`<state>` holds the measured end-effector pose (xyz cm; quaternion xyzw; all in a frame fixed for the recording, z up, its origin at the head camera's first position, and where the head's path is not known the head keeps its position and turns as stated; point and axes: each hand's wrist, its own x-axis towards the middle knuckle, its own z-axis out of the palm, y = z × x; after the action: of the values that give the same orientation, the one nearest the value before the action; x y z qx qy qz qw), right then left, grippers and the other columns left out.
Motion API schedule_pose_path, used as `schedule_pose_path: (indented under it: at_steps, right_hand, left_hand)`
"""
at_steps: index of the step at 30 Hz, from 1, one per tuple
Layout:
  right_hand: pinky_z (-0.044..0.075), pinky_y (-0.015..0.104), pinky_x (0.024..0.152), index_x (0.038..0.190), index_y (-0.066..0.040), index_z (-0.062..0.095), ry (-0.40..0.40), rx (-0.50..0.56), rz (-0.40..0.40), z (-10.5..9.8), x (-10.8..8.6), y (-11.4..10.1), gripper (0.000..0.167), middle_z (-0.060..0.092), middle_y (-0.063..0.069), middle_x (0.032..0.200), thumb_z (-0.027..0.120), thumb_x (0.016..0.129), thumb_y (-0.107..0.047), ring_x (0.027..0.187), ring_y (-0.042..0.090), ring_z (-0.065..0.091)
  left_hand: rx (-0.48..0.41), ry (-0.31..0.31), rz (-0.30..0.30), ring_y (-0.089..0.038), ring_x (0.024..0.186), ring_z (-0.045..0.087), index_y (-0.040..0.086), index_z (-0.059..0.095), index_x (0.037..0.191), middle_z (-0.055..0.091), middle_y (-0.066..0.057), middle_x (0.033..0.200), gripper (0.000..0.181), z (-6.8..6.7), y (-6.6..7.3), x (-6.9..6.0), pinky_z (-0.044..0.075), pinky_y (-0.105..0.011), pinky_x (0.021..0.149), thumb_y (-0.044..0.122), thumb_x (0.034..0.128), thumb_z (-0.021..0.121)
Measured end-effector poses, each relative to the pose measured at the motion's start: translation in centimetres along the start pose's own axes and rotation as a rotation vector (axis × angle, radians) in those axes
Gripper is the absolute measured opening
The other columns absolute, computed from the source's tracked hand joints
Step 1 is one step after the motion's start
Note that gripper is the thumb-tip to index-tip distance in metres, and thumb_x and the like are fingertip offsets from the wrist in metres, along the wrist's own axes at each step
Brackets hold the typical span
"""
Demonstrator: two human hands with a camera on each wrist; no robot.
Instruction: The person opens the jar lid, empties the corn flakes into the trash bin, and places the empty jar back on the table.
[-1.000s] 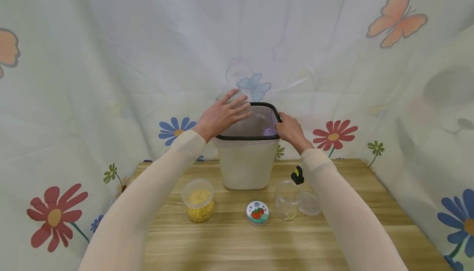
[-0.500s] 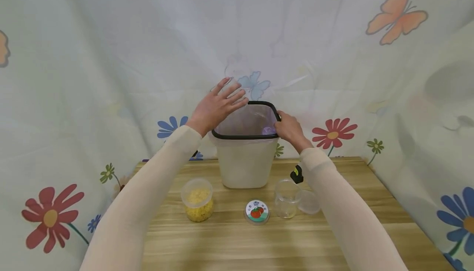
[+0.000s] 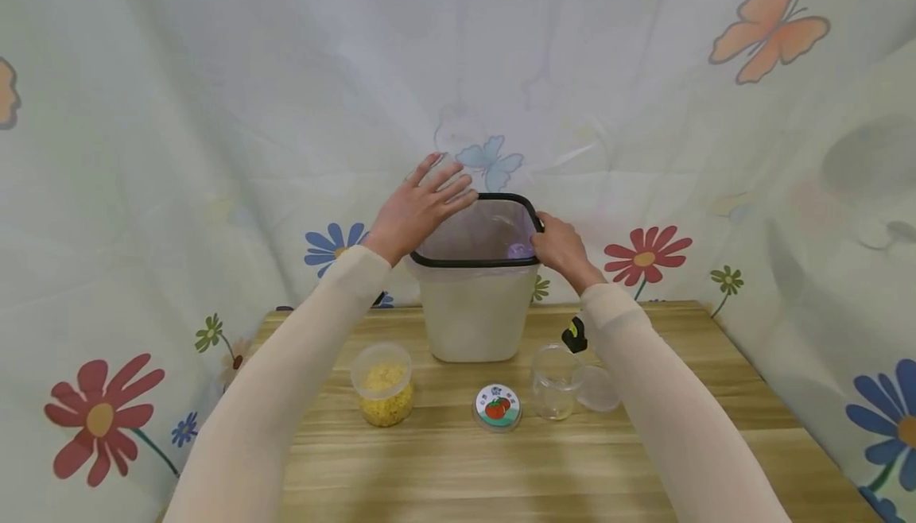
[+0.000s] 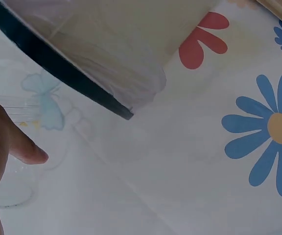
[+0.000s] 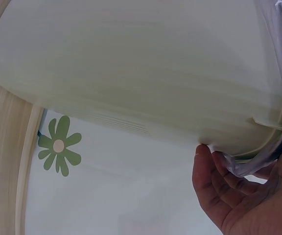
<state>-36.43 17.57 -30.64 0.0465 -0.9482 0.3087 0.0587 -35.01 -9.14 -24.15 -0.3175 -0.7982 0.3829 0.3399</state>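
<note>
Shifted slightly left, the left hand [image 3: 422, 209] holds a clear round jar [image 4: 16, 183], fingers spread; the right hand [image 3: 563, 246] grips a black-rimmed cream plastic bin [image 3: 475, 312].

Soft, dimmish light here, glare streaking the curtain [image 3: 458, 54] beyond my right hand [image 3: 563, 251]! Faint shadows smudge the tabletop [image 3: 458, 467] below it.

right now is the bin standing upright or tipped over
Upright: the bin stands base-down on the wooden table, its black rim at the top.
</note>
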Motion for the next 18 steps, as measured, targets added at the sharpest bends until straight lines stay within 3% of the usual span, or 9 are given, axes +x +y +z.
schedule_pose_path:
  at_steps: [4, 11, 18]
  right_hand:
    - [0.046, 0.051, 0.099, 0.155, -0.007, 0.027, -0.009, 0.004, 0.001, 0.1, -0.1, -0.1, 0.062, 0.042, 0.023, 0.151, 0.036, 0.095, -0.018, 0.117, 0.039, 0.055]
    - [0.045, 0.052, 0.1, 0.155, -0.009, 0.029, 0.009, -0.001, 0.005, 0.2, 0.0, -0.1, 0.063, 0.042, 0.021, 0.152, 0.037, 0.093, -0.019, 0.12, 0.039, 0.053]
    - [0.044, 0.056, 0.102, 0.155, -0.012, 0.029, 0.005, -0.019, 0.014, 0.2, -0.3, -0.3, 0.063, 0.041, 0.02, 0.153, 0.038, 0.094, -0.023, 0.129, 0.043, 0.049]
  left_hand:
    - [-0.053, -0.01, -0.058, -0.022, 0.153, 0.014, 0.032, 0.023, 0.156, 0.025, 0.003, 0.163, 0.09, 0.0, -0.7, -0.4, 0.001, -0.05, 0.125, 0.005, 0.0855, 0.072]
    - [-0.051, -0.039, 0.033, -0.023, 0.154, 0.013, 0.031, 0.02, 0.157, 0.022, 0.001, 0.164, 0.092, 0.6, 0.1, -0.7, 0.0, -0.052, 0.125, 0.007, 0.0854, 0.074]
    - [-0.132, -0.007, -0.026, -0.023, 0.153, 0.017, 0.029, 0.025, 0.156, 0.027, 0.001, 0.162, 0.089, 1.0, 0.5, -1.1, 0.002, -0.051, 0.125, 0.008, 0.0847, 0.074]
